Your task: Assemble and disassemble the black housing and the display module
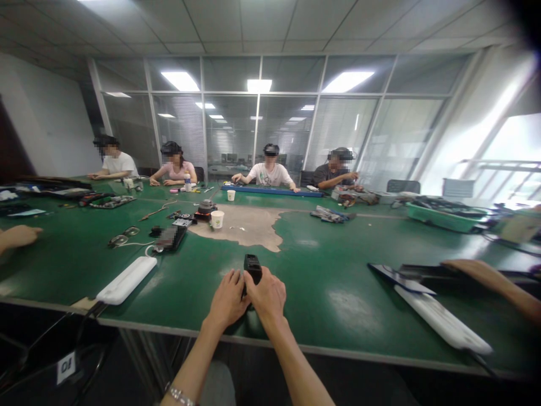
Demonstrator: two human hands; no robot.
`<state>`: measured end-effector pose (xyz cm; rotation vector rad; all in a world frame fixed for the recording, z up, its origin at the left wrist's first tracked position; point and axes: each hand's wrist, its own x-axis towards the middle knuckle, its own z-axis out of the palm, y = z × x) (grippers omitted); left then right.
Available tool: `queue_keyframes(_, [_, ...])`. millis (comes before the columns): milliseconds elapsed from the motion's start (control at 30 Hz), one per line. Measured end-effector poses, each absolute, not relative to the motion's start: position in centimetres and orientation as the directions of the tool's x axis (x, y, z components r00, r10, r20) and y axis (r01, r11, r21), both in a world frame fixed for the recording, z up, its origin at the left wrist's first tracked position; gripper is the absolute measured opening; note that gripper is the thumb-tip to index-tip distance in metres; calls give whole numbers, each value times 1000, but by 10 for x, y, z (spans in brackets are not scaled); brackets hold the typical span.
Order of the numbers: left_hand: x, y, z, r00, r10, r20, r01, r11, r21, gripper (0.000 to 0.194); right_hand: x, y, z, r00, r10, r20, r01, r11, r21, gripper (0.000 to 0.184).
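Both of my hands meet near the front edge of the green table (338, 282). A small black boxy device (252, 266) stands upright between them. My left hand (227, 298) is closed against its left side. My right hand (267, 293) wraps its fingers round the lower part from the right. Only the top of the device shows above my fingers. A bracelet sits on my left wrist.
White power strips lie at front left (127, 279) and front right (442, 322). A paper cup (217, 219) and small parts sit mid-table by a worn bare patch (249, 226). Another person's hand (19, 235) rests at left, an arm (494, 282) at right. Several people sit across the table.
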<state>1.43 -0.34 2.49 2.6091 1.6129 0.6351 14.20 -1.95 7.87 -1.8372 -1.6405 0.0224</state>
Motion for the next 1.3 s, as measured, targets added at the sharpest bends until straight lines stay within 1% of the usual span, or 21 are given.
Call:
queue_keyframes(133, [14,-3,25,382,867,319,856,-462,232,52,140,-20,76,198,896,398,892,3,-452,38])
queue_keyframes(300, [15,-2,24,357,888,289,875,-427,229,65,139,-26,66,205,902,379,895,-17,-446,39])
queue_keyframes(400, [15,-2,24,335,899,282,887,-402,226,68,139,-29,59,197,902,384,902,-13,-431,40])
queue_keyframes(533, [15,-1,23,320,907,276,896,-384,223,68,141,-32,49,214,900,381,906,-37,-421,51])
queue_keyframes(633, [15,-1,22,311,907,284,901,-376,217,68,142,-33,43,216,888,407,901,-21,-432,59])
queue_keyframes(700, [15,-1,21,303,908,289,903,-370,217,67,142,-33,41,211,882,421,894,0,-447,62])
queue_keyframes(800, [15,0,20,295,911,289,905,-363,219,66,141,-31,41,214,890,402,880,3,-475,64])
queue_keyframes(1000, [13,1,19,274,915,296,913,-345,219,67,138,-27,46,226,908,353,886,-41,-462,61])
queue_keyframes(1167, [13,0,19,270,918,292,909,-343,237,65,138,-28,51,209,912,352,883,-22,-469,41])
queue_keyframes(1300, [14,-2,22,273,918,287,907,-345,240,67,137,-28,57,217,902,374,866,-1,-500,37])
